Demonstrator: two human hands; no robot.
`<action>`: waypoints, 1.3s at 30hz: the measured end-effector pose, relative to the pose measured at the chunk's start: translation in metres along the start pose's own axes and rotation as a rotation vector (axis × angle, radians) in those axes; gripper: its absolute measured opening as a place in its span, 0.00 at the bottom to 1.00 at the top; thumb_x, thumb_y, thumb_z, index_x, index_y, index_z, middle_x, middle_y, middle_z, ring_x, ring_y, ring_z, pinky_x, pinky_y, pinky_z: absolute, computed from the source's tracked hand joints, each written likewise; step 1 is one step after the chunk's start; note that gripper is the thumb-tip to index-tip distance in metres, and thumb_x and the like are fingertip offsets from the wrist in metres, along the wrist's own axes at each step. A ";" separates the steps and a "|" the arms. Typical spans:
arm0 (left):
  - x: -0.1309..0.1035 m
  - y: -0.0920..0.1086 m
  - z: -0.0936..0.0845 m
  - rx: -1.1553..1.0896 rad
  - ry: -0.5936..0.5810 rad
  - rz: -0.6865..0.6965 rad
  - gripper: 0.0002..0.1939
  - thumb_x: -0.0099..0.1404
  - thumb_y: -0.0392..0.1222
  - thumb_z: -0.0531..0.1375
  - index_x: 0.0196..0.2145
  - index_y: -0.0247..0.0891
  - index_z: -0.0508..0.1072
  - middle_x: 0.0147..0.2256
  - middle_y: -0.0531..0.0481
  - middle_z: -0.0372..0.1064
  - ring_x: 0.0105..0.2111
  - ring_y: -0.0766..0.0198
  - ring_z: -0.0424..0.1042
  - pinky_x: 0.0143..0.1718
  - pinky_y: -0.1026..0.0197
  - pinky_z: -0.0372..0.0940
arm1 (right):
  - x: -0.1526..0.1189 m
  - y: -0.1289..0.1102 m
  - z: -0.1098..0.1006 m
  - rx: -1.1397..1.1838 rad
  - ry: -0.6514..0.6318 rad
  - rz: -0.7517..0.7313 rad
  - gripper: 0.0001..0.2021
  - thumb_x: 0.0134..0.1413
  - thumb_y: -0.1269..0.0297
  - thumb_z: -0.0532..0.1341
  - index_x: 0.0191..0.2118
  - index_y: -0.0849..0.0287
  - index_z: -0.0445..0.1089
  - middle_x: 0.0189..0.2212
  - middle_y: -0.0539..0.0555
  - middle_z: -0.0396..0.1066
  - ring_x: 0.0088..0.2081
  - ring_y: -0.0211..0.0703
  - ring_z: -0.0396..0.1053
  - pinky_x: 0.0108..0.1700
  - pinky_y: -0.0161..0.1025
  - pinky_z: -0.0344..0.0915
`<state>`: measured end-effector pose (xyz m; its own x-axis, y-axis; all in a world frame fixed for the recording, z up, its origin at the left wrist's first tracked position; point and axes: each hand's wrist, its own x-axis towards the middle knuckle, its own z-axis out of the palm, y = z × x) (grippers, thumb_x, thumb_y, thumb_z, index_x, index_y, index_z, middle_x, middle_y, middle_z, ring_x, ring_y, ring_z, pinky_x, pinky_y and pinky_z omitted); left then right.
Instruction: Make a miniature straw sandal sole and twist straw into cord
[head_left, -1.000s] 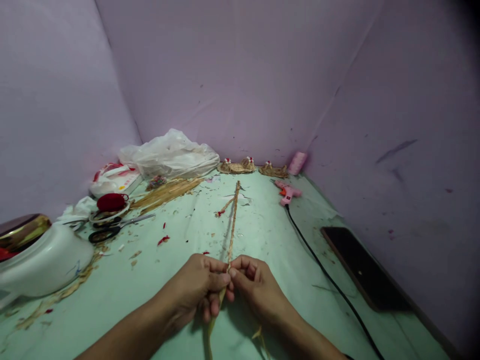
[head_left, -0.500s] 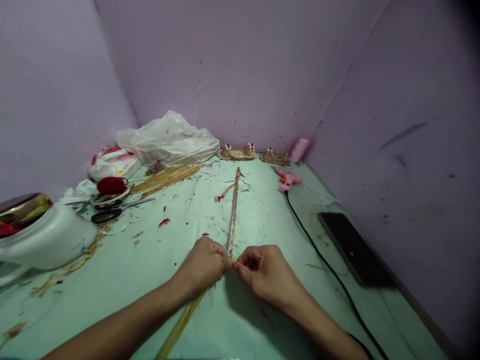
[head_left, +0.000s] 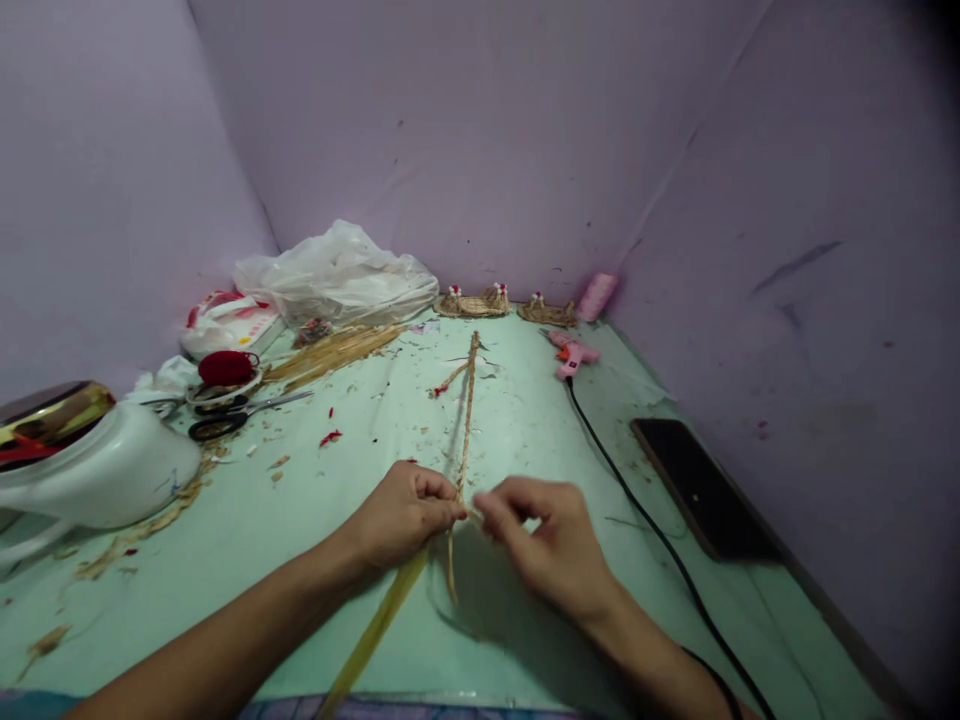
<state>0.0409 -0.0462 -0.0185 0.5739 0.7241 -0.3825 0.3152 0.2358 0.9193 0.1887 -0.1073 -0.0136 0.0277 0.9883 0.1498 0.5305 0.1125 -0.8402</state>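
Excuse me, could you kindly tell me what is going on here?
A person's left hand pinches the near end of a thin braided cord, while the right hand, slightly blurred, holds a pale strand beside it. A wider strip runs toward the table's near edge. The pink glue gun and scissors lie farther back, untouched.
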 end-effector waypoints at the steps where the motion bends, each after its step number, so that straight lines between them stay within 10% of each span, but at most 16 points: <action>1: 0.000 0.000 0.000 -0.024 -0.010 -0.013 0.08 0.46 0.41 0.57 0.18 0.32 0.66 0.12 0.58 0.53 0.14 0.75 0.48 0.16 0.68 0.43 | 0.005 -0.001 -0.004 0.129 0.038 0.133 0.14 0.49 0.60 0.54 0.20 0.62 0.66 0.17 0.52 0.66 0.21 0.35 0.63 0.25 0.32 0.58; 7: -0.001 -0.003 0.002 -0.030 -0.061 -0.011 0.08 0.47 0.40 0.55 0.16 0.33 0.64 0.12 0.59 0.51 0.14 0.75 0.46 0.16 0.66 0.40 | 0.016 0.006 0.009 0.711 -0.379 0.557 0.07 0.43 0.62 0.57 0.25 0.61 0.62 0.14 0.45 0.60 0.15 0.31 0.57 0.20 0.31 0.55; 17: -0.017 0.010 -0.004 0.582 -0.065 -0.032 0.12 0.51 0.39 0.51 0.14 0.35 0.62 0.13 0.55 0.54 0.15 0.72 0.51 0.19 0.66 0.45 | 0.017 0.021 0.022 0.592 -0.220 0.469 0.07 0.35 0.67 0.62 0.17 0.64 0.65 0.11 0.46 0.62 0.15 0.28 0.54 0.20 0.30 0.48; 27: -0.043 -0.002 0.051 1.072 0.178 0.101 0.16 0.47 0.31 0.51 0.34 0.28 0.73 0.26 0.35 0.69 0.25 0.54 0.66 0.27 0.57 0.54 | 0.007 0.007 0.026 1.000 -0.177 0.562 0.09 0.33 0.65 0.64 0.20 0.65 0.66 0.18 0.52 0.68 0.21 0.34 0.62 0.25 0.32 0.55; 32: -0.047 0.010 0.027 0.837 0.109 0.088 0.14 0.54 0.42 0.51 0.22 0.33 0.73 0.21 0.42 0.67 0.21 0.61 0.64 0.24 0.61 0.55 | 0.010 0.015 0.026 0.811 -0.174 0.531 0.11 0.34 0.61 0.64 0.19 0.64 0.65 0.11 0.45 0.58 0.14 0.26 0.47 0.19 0.30 0.41; 35: -0.037 0.019 0.013 0.370 0.263 0.041 0.15 0.54 0.47 0.52 0.33 0.35 0.71 0.26 0.47 0.69 0.18 0.67 0.63 0.20 0.65 0.56 | 0.011 0.019 0.029 0.738 -0.185 0.454 0.13 0.36 0.60 0.62 0.16 0.63 0.62 0.10 0.44 0.54 0.15 0.27 0.45 0.19 0.31 0.39; 39: -0.011 0.017 0.013 -0.089 0.017 -0.201 0.19 0.44 0.53 0.59 0.22 0.30 0.68 0.14 0.51 0.60 0.11 0.70 0.58 0.11 0.68 0.50 | 0.015 0.020 0.031 0.653 -0.176 0.360 0.12 0.36 0.61 0.61 0.15 0.63 0.60 0.11 0.47 0.57 0.16 0.29 0.51 0.21 0.31 0.45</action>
<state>0.0504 -0.0586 0.0002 0.4935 0.6671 -0.5580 0.3535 0.4323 0.8295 0.1737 -0.0866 -0.0437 -0.0602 0.9711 -0.2309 -0.0956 -0.2358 -0.9671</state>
